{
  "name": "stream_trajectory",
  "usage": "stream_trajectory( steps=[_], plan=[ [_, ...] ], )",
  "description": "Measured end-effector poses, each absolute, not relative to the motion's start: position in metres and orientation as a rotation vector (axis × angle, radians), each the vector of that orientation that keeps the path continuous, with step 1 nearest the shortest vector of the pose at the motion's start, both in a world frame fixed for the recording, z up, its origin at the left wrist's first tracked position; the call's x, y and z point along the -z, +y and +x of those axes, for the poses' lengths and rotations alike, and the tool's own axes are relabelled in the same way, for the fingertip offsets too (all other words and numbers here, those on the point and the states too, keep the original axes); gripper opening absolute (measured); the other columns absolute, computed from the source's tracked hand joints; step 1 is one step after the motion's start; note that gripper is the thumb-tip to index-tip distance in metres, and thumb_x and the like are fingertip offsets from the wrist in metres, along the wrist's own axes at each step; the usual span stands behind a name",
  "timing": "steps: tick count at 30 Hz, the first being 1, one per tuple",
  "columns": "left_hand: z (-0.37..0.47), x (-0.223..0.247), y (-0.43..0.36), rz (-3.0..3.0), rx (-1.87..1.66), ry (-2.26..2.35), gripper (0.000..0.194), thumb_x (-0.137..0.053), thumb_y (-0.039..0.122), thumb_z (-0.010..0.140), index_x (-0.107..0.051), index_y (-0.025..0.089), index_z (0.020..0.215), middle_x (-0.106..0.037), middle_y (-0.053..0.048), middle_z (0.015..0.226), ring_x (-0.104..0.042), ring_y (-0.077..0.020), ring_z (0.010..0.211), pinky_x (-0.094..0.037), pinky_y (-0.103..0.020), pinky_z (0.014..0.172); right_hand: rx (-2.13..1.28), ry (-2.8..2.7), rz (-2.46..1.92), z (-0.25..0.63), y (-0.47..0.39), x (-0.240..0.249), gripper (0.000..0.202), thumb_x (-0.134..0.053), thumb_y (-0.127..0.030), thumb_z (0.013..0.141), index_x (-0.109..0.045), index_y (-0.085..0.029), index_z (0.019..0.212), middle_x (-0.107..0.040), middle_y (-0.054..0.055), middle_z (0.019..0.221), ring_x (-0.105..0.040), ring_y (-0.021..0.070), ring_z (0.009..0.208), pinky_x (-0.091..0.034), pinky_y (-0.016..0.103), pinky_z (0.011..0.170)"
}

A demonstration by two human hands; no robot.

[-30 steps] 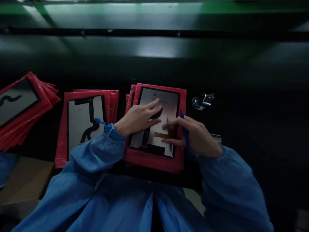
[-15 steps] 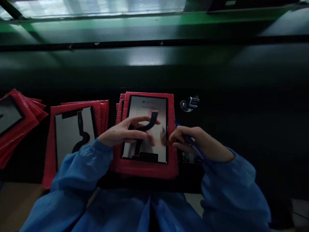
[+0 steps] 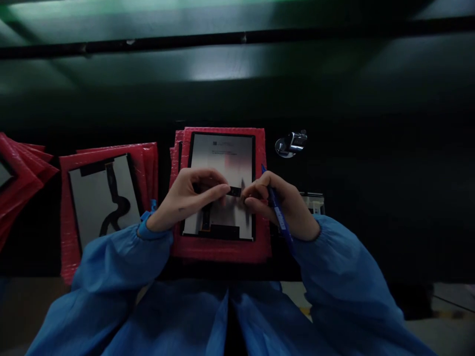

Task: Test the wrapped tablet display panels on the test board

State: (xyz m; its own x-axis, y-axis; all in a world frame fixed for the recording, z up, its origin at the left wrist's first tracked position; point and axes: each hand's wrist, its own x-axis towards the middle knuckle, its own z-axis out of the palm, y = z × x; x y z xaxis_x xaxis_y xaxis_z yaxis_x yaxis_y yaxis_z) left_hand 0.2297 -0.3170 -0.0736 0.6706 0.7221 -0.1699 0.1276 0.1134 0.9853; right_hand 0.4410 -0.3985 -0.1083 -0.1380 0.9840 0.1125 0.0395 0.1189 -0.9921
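Head camera: at the far left I see a fanned pile of red wrap (image 3: 27,170) with a dark-edged panel (image 3: 4,175) on it, cut off by the frame. Next comes a red stack (image 3: 69,237) carrying a tilted display panel (image 3: 87,198), its black curved cable (image 3: 121,205) lying across the pale back. My left hand (image 3: 191,195) is over the middle panel (image 3: 222,158), thumb and fingers nearly closed on a dark ribbon (image 3: 234,191). That panel lies on the middle red stack (image 3: 222,252), black strip toward me. My right hand (image 3: 287,202) has its thumb and fingertips drawn together at the ribbon's right end; I can't tell whether they pinch it. A blue pen (image 3: 280,215) is held slantwise in the same hand, tip pointing away from me. Right of the stack, a shiny metal device (image 3: 291,144) sits on the dark table (image 3: 371,198), and a pale item (image 3: 316,203) is partly hidden behind my right hand.
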Motion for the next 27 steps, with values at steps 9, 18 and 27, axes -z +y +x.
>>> stream_trajectory(
  steps=[9, 18, 27],
  plan=[
    [0.240, 0.080, -0.327, 1.647, -0.588, 0.847, 0.013, -0.071, 0.024, 0.084, -0.068, 0.013, 0.077, -0.066, 0.000, 0.063, -0.060, -0.0085, 0.055, -0.044, -0.017, 0.050, -1.087, -1.436, -1.144, 0.436, -0.399, 0.110, 0.032, -0.071, -0.025, 0.090, -0.042, -0.022, 0.076, -0.068, 0.000, 0.082, -0.065, 0.0127, 0.071, -0.054, 0.024, 0.063],
    [0.237, 0.081, -0.326, 1.763, -0.489, 0.866, 0.015, -0.067, 0.026, 0.086, -0.068, 0.013, 0.078, -0.063, 0.000, 0.061, -0.057, -0.0088, 0.051, -0.042, -0.019, 0.048, -1.075, -1.452, -1.228, 0.435, -0.400, 0.108, 0.034, -0.073, -0.039, 0.089, -0.046, -0.022, 0.076, -0.068, 0.002, 0.080, -0.066, 0.0148, 0.069, -0.053, 0.025, 0.061],
    [0.237, 0.084, -0.326, 1.818, -0.416, 0.811, 0.014, -0.066, 0.024, 0.086, -0.073, 0.013, 0.080, -0.067, 0.000, 0.062, -0.058, -0.0090, 0.053, -0.044, -0.019, 0.050, -1.048, -1.461, -1.236, 0.431, -0.399, 0.110, 0.034, -0.071, -0.039, 0.091, -0.045, -0.022, 0.076, -0.066, 0.002, 0.079, -0.065, 0.0151, 0.071, -0.052, 0.026, 0.065]
  ],
)
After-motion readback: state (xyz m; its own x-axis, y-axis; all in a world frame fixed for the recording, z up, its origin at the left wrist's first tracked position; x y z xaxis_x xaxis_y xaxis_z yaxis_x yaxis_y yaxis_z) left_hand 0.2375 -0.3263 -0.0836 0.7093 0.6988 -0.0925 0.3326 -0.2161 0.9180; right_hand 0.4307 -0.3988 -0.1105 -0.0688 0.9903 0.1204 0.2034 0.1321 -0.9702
